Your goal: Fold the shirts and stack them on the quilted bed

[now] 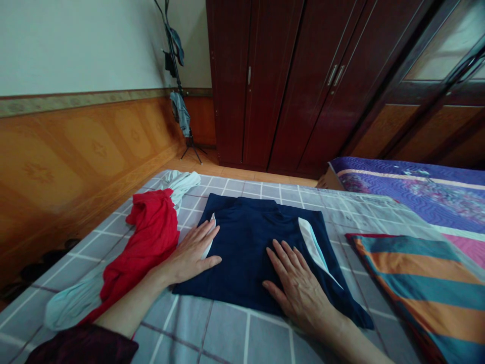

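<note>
A navy blue garment point(246, 253) with white panels lies folded into a wide flat shape on the checked bed sheet point(231, 333). My left hand point(195, 247) rests flat on its left side, over a white strip, with the fingers spread and the thumb apart. Palm down on the right part of the cloth is my right hand point(293, 280), its fingers stretched out beside the other white panel point(316, 245). Neither hand grips the fabric. Parts of the garment under both palms are hidden.
Crumpled red cloth point(151, 232) and pale blue cloth point(76, 298) lie on the left. A folded striped garment point(424, 283) is at the right. Beyond the bed stand a dark wardrobe point(261, 116), a coat rack point(176, 65) and a purple-covered bed point(379, 177).
</note>
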Demonstrator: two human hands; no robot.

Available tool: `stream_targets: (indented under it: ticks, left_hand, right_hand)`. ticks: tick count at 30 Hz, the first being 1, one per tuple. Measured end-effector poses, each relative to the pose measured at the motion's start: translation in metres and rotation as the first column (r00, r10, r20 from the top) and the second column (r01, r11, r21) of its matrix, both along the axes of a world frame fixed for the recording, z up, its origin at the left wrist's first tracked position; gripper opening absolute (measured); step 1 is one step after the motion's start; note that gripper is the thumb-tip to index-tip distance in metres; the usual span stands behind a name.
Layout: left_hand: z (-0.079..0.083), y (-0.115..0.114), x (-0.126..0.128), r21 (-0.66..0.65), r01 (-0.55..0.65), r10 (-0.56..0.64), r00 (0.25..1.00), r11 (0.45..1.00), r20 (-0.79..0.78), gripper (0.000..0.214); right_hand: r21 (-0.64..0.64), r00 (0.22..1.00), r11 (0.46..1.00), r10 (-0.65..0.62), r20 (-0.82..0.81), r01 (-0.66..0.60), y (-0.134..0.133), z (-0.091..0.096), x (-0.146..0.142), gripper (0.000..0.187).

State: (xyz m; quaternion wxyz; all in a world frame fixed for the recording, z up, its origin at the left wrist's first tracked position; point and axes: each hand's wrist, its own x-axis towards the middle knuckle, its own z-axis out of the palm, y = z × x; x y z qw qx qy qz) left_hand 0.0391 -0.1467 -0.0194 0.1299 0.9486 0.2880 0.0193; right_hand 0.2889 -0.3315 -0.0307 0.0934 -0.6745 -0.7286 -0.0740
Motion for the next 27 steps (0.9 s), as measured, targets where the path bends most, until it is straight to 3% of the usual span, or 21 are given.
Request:
stream_targets:
  ticks: [12,27]
  left_hand:
    - [0.000,-0.004,0.000,-0.011,-0.137,0.137,0.990,0.990,-0.020,0.072]
    - [-0.010,0.007,0.002,0.041,-0.177,0.174,0.981,0.983,0.082,0.062]
  right_hand:
    - [0.131,0.981,0.979,-0.169,0.093,0.156,0.005,-0.012,0.043,0.070]
    - [0.128,0.961,0.963,-0.252,0.116,0.237,0.010,-0.012,0.042,0.067]
